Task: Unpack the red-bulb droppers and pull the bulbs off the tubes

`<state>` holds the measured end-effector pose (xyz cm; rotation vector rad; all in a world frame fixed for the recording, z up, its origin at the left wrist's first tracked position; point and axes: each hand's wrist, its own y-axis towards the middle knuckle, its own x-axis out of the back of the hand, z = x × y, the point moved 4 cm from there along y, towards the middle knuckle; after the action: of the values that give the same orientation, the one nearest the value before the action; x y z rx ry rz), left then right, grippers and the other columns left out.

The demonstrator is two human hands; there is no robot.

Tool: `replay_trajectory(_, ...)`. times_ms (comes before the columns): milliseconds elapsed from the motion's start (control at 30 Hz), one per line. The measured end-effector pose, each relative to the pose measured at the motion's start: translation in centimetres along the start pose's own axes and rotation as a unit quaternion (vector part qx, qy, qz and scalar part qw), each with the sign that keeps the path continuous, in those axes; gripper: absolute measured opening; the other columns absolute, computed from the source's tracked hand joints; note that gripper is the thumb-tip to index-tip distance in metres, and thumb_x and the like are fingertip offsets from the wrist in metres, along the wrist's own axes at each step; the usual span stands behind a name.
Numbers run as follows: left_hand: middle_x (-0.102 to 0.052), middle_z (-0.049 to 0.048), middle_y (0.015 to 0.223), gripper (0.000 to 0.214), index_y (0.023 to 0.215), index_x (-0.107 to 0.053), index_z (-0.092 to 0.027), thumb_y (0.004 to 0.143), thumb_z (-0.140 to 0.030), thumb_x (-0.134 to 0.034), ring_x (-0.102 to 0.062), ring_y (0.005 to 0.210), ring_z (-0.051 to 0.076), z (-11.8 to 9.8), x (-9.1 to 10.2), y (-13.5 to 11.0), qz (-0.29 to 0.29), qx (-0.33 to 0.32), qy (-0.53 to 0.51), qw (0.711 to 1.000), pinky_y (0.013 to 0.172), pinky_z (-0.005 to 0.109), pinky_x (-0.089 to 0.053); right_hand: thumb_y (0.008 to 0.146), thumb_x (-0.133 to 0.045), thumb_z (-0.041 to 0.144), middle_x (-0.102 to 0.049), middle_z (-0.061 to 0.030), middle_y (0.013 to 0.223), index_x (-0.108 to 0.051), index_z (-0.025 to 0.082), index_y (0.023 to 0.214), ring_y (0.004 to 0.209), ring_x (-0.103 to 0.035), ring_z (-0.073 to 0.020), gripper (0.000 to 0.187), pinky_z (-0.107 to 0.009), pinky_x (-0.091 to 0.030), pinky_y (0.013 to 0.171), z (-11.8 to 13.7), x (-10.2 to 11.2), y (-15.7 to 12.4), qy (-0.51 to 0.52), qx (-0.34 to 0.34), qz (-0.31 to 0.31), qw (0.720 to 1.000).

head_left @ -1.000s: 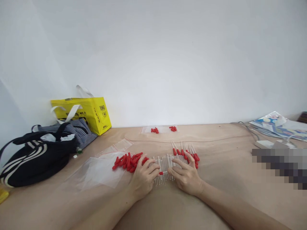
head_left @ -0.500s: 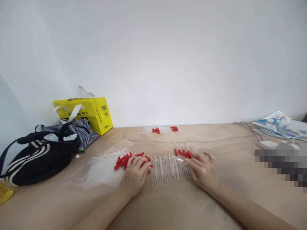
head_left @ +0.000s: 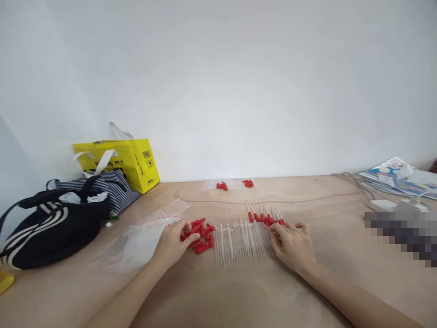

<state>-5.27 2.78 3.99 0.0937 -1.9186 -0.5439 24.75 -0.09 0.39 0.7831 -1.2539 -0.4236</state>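
Note:
A row of clear thin tubes (head_left: 239,239) lies on the tan table in front of me. My left hand (head_left: 174,243) rests at the left edge of a heap of red caps (head_left: 200,233), fingers curled and touching the caps. My right hand (head_left: 293,243) sits at the right end of the tube row, fingers bent and pinching at a tube. Just behind it lie several tubes fitted with red caps (head_left: 264,215). What either hand's fingertips hold is too small to see.
Clear zip bags (head_left: 143,239) lie left of the caps. Another clear bag with red caps (head_left: 234,184) is by the wall. A yellow bag (head_left: 119,161), a striped bag (head_left: 102,189) and a black bag (head_left: 48,232) stand far left. Papers (head_left: 399,177) and a white box lie far right.
My hands have drawn apart from the middle of the tube row. The left slid left to the cap heap's edge, uncovering the caps; the right moved to the row's right end.

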Motion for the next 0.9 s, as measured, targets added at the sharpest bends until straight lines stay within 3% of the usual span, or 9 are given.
replay_trajectory(233, -0.060, -0.0010, 0.071, 0.023, 0.067, -0.050, -0.020, 0.073, -0.042, -0.054, -0.054, 0.071, 0.017, -1.9, -0.5, -0.1, -0.079, -0.073, 0.009, 0.994, 0.067, 0.030, -0.038, 0.081, -0.040, 0.024, -0.064, -0.0024, 0.072, -0.060, 0.021, 0.079, 0.072, -0.053, -0.0165, 0.020, -0.033, -0.022, 0.071, 0.9, -0.2, -0.1, -0.026, 0.032, 0.028, 0.999)
replay_trajectory(433, -0.062, 0.0010, 0.071, 0.021, 0.068, -0.056, -0.020, 0.079, -0.034, -0.046, -0.052, 0.073, 0.018, -2.3, 0.2, -0.5, -0.135, -0.090, 0.043, 0.986, 0.068, 0.031, -0.036, 0.082, -0.041, 0.035, -0.061, -0.0045, 0.077, -0.059, 0.021, 0.084, 0.078, -0.051, -0.0194, 0.023, -0.036, -0.023, 0.074, 1.3, -0.4, -0.2, -0.025, 0.045, 0.079, 0.996)
replay_trajectory(533, -0.061, 0.0011, 0.072, 0.021, 0.066, -0.057, -0.020, 0.079, -0.032, -0.047, -0.051, 0.075, 0.018, -4.0, -0.7, 0.1, -0.104, -0.099, 0.041, 0.989, 0.070, 0.032, -0.036, 0.081, -0.042, 0.039, -0.061, -0.0047, 0.079, -0.059, 0.022, 0.088, 0.079, -0.050, -0.0199, 0.025, -0.037, -0.022, 0.075, 1.3, -0.3, -0.2, -0.015, 0.053, 0.096, 0.994)
replay_trajectory(667, -0.060, 0.0029, 0.086, 0.017, 0.070, -0.062, -0.022, 0.076, -0.030, -0.049, -0.051, 0.088, 0.020, -8.0, -3.3, 2.4, -0.006, -0.086, 0.060, 0.994, 0.076, 0.033, -0.035, 0.080, -0.044, 0.041, -0.062, -0.0041, 0.079, -0.059, 0.022, 0.088, 0.079, -0.051, -0.0193, 0.026, -0.035, -0.022, 0.074, 1.1, 0.0, -0.2, 0.001, 0.050, 0.093, 0.994)
replay_trajectory(733, -0.060, 0.0041, 0.093, 0.018, 0.073, -0.064, -0.023, 0.074, -0.033, -0.049, -0.049, 0.095, 0.022, -9.8, -5.0, 4.1, 0.062, -0.024, 0.083, 0.994, 0.081, 0.035, -0.034, 0.081, -0.043, 0.040, -0.063, -0.0033, 0.077, -0.061, 0.022, 0.085, 0.077, -0.052, -0.0178, 0.025, -0.034, -0.022, 0.073, 0.7, 0.1, 0.0, 0.007, 0.041, 0.076, 0.996)
replay_trajectory(900, -0.063, 0.0136, 0.092, 0.031, 0.069, -0.067, -0.017, 0.065, -0.044, -0.053, -0.051, 0.098, 0.030, -12.7, -8.4, 8.5, 0.115, 0.066, 0.095, 0.987, 0.079, 0.040, -0.036, 0.084, -0.039, 0.033, -0.064, -0.0009, 0.067, -0.063, 0.022, 0.070, 0.066, -0.052, -0.0135, 0.030, -0.031, -0.021, 0.068, -0.8, 0.3, 0.5, -0.002, 0.005, 0.016, 1.000)
